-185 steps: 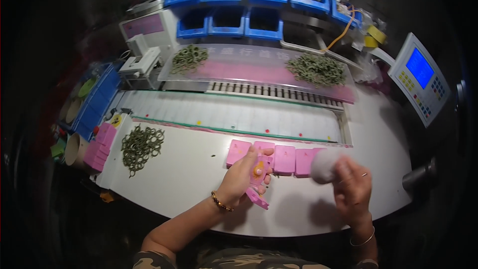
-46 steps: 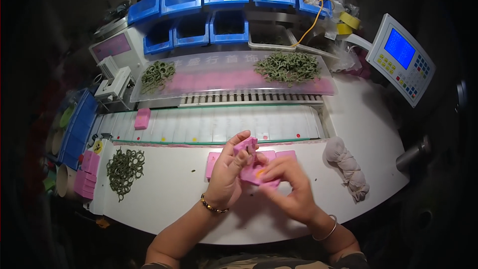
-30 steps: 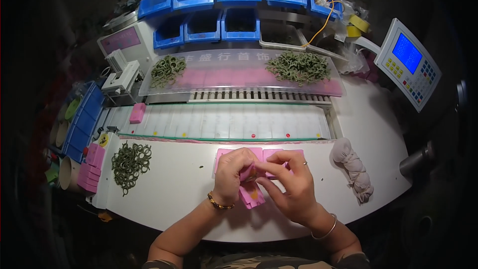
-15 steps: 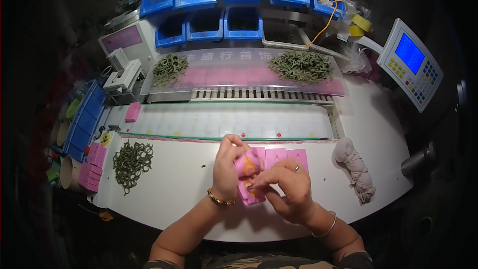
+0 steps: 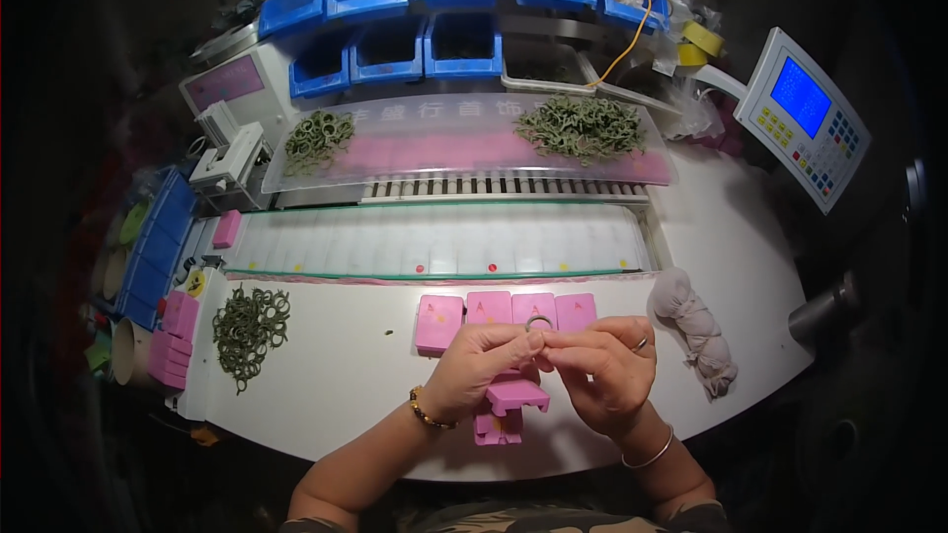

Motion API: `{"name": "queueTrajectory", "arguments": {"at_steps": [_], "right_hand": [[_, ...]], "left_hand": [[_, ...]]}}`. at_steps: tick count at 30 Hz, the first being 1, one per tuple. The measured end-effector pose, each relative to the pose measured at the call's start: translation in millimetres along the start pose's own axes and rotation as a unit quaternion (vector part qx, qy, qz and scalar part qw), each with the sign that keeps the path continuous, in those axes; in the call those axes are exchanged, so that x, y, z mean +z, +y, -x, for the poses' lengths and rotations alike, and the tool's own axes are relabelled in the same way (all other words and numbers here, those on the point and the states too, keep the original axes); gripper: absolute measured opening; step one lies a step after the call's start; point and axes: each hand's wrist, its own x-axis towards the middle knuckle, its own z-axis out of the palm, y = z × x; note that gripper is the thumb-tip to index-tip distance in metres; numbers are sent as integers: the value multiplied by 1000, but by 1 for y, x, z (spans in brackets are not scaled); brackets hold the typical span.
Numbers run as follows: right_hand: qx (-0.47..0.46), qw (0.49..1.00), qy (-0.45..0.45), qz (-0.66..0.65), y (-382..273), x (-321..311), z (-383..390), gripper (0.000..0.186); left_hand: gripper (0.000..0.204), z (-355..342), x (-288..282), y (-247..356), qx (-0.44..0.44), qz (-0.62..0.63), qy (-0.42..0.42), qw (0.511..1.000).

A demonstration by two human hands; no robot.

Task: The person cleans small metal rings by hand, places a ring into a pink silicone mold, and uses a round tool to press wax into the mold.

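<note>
A small greenish ring [image 5: 538, 321] stands up between my two hands, pinched at its lower side. My left hand [image 5: 481, 367] grips it with thumb and finger from the left, and my right hand [image 5: 604, 375] closes on it from the right. Just below my hands, one pink mould piece [image 5: 518, 396] with a notched edge lies near another pink mould piece [image 5: 499, 427]; their upper parts are partly hidden. Behind my hands several pink mould blocks stand in a row, the leftmost pink block [image 5: 439, 322] showing most fully.
A heap of green rings [image 5: 249, 331] lies left on the white table [image 5: 336, 375]. Beyond runs a conveyor with pale plates [image 5: 434, 237], under a clear shelf bearing more ring heaps [image 5: 583, 128]. A knotted cloth roll [image 5: 697, 336] and a control panel [image 5: 805, 118] are at right.
The pink mould piece from my left hand is now down on the table. Both hands have come together around a ring. The whole view has shifted slightly.
</note>
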Motion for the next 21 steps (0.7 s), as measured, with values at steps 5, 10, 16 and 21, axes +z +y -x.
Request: {"name": "queueTrajectory", "arguments": {"at_steps": [5, 10, 16, 21], "right_hand": [[23, 1000, -8, -17, -4, 0, 8, 25], [70, 997, 8, -39, -3, 3, 16, 28], [80, 997, -4, 1, 0, 3, 24, 26], [51, 997, -36, 33, 1, 0, 25, 24]], "left_hand": [[31, -2, -9, -8, -37, 33, -8, 999], [32, -3, -3, 1, -34, 29, 27, 999], [32, -5, 1, -3, -56, 7, 46, 997], [29, -4, 0, -10, -65, -47, 44, 996]]}}
